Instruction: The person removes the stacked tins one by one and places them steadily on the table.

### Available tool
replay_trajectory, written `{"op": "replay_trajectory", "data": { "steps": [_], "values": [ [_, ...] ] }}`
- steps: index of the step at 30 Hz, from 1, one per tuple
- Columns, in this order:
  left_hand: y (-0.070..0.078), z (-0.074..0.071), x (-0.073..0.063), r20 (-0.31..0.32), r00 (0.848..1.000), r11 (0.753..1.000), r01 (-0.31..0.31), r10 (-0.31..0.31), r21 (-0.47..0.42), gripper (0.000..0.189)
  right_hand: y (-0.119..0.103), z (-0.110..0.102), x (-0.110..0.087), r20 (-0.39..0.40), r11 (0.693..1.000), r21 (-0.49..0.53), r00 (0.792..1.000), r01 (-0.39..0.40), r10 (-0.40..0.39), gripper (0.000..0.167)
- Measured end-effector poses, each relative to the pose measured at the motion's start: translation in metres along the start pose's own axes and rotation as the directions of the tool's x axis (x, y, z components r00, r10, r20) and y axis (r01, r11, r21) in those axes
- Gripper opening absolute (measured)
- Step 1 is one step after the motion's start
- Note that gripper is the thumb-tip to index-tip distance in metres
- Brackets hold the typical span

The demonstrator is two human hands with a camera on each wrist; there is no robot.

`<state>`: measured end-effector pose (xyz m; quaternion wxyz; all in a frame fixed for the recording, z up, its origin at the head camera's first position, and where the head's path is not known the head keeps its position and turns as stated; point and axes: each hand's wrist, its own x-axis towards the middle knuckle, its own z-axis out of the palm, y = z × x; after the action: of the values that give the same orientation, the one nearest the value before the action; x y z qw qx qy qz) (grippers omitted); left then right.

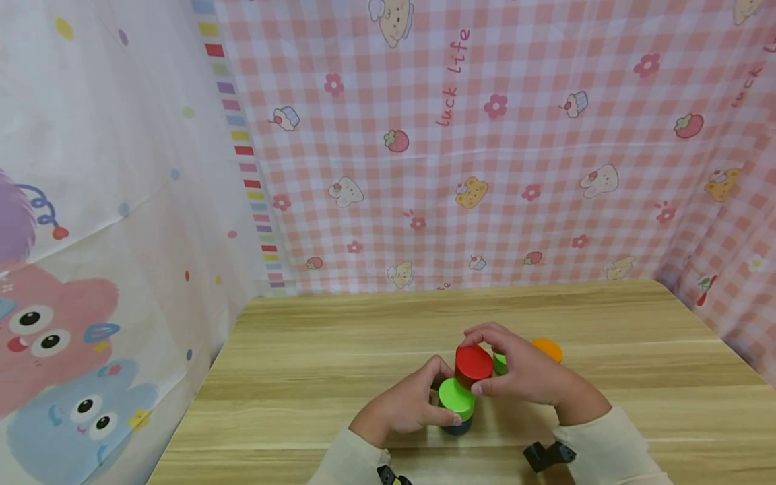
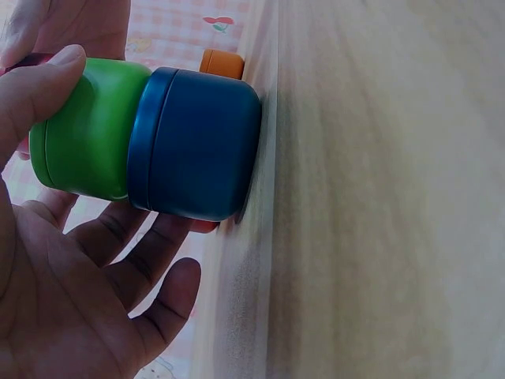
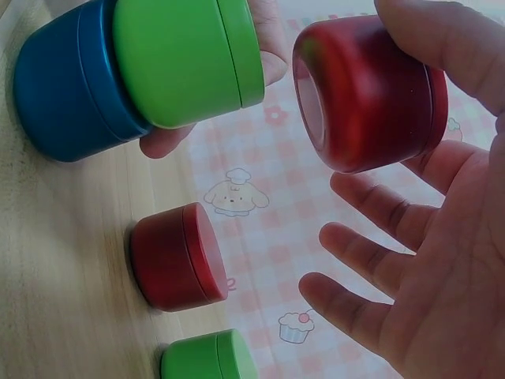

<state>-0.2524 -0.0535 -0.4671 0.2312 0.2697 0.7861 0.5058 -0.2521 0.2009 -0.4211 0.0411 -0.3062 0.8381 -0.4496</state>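
Note:
A green round tin [image 1: 456, 399] sits on a dark blue tin [image 2: 197, 142] that stands on the table, as a two-high stack. My left hand [image 1: 409, 403] grips the green tin between thumb and fingers. Just above and behind the stack, a red tin [image 3: 375, 95] is pinched by thumb and index finger of my right hand [image 1: 530, 372]. The other fingers of that hand are spread apart, as the right wrist view shows. There, the held tin is tilted and a gap separates it from the green one.
Behind the hands, a second red tin [image 3: 175, 259], a smaller-looking green tin [image 3: 207, 357] and an orange tin [image 1: 547, 350] stand on the wooden table [image 1: 327, 337]. Patterned cloth [image 1: 436, 155] hangs at the table's back and sides.

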Motion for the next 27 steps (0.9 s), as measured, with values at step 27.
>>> {"op": "replay_trajectory", "data": {
  "steps": [27],
  "values": [
    [0.001, -0.0002, -0.0001, 0.0, 1.0, 1.0, 0.013, -0.013, -0.005, 0.048, 0.0032, -0.005, -0.0012, -0.022, 0.999, -0.016, 0.999, -0.037, 0.036, 0.047]
  ]
}}
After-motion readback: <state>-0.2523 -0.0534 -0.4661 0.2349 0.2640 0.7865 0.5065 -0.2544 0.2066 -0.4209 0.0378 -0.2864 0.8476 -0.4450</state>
